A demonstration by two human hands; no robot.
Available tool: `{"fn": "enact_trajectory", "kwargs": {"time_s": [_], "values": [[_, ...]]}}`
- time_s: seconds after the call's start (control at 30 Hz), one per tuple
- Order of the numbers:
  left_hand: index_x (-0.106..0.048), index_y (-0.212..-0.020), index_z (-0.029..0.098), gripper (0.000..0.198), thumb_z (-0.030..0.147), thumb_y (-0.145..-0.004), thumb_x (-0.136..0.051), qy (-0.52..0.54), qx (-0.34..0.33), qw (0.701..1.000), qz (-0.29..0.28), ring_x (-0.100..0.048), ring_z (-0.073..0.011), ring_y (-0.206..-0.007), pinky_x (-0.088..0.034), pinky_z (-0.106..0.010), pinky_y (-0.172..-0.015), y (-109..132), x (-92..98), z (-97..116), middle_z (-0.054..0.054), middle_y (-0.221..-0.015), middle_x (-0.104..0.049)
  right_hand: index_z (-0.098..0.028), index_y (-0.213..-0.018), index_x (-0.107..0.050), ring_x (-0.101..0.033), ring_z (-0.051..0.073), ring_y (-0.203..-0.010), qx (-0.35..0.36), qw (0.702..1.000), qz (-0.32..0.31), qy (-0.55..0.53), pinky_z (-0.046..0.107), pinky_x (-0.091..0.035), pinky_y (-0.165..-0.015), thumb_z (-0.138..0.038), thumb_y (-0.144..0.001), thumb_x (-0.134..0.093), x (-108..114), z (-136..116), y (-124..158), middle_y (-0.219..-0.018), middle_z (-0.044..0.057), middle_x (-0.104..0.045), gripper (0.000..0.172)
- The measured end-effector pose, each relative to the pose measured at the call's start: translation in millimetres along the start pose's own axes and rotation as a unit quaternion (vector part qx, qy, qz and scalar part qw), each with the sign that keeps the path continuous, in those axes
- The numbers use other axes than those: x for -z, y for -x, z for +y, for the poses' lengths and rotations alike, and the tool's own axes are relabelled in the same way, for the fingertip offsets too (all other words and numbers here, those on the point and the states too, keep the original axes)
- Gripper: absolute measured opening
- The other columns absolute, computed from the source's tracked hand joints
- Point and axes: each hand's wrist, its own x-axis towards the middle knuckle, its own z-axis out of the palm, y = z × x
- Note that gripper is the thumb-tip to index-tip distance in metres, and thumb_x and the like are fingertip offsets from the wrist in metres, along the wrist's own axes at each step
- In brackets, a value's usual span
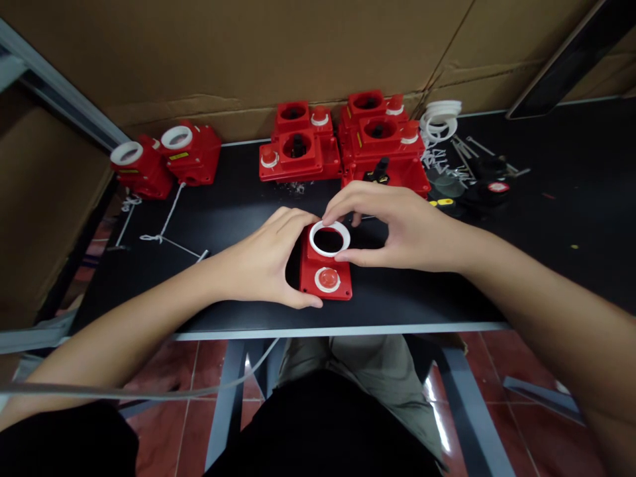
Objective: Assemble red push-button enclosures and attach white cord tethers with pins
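Observation:
A red plastic housing cover (309, 281) lies near the front of the black table, with a red dome in a white collar (328, 279) at its near end. My left hand (265, 262) spans its left side, fingers at the far edge and thumb by the near edge, steadying it. Over the cover's round opening sits a white ring (314, 240). My right hand (402, 225) pinches that ring from the right, between thumb and fingers. Whether the ring is fully seated, I cannot tell.
Several red housings (298, 156) stand along the cardboard wall. At the left are two red units (196, 156) with white rings and cords. Spare white rings (442, 116), small clear parts, cable ties and a yellow-black tool (444, 203) lie at the right.

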Motion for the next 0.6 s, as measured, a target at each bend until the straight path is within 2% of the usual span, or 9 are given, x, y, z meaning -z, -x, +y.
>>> {"fn": "enact_trajectory", "kwargs": {"time_s": [0.13,0.3,0.43,0.6], "values": [[-0.064,-0.161,0.019,0.112,0.086,-0.081,-0.106,-0.009,0.007,1.000,0.009,-0.071,-0.0504,-0.146,-0.062,-0.071,-0.133,-1.3,-0.1,4.1,-0.024,-0.161,-0.076,-0.035,-0.128,-0.093,-0.080,0.032,-0.115,-0.008,1.000,-0.003,0.011,0.048,-0.071,-0.095,-0.054,-0.103,-0.099,1.5,-1.1,0.7,-0.135,0.008,-0.089,0.032],[-0.063,-0.165,0.022,0.112,0.085,-0.083,-0.106,-0.007,0.008,1.000,0.013,-0.072,-0.0503,-0.149,-0.061,-0.070,-0.134,-1.1,-0.7,7.0,-0.023,-0.164,-0.076,-0.036,-0.127,-0.092,-0.081,0.033,-0.117,-0.001,1.000,-0.005,0.022,0.051,-0.072,-0.097,-0.053,-0.104,-0.100,4.6,-3.0,1.1,-0.134,0.008,-0.088,0.029],[-0.062,-0.166,0.024,0.113,0.084,-0.082,-0.106,0.000,0.010,1.000,0.028,-0.073,-0.0505,-0.147,-0.063,-0.070,-0.131,-0.2,-1.0,8.4,-0.022,-0.165,-0.076,-0.036,-0.119,-0.092,-0.082,0.036,-0.119,-0.005,1.000,-0.005,0.027,0.058,-0.072,-0.105,-0.053,-0.104,-0.099,6.9,-5.6,1.3,-0.132,0.009,-0.088,0.023],[-0.064,-0.163,0.026,0.109,0.089,-0.083,-0.103,0.006,0.017,0.999,0.038,-0.073,-0.0495,-0.146,-0.063,-0.069,-0.131,-0.9,-2.5,11.0,-0.021,-0.165,-0.076,-0.033,-0.108,-0.089,-0.081,0.035,-0.116,-0.012,0.999,0.004,0.032,0.057,-0.071,-0.104,-0.055,-0.106,-0.098,5.7,-6.0,1.8,-0.129,0.009,-0.086,0.024]]}}
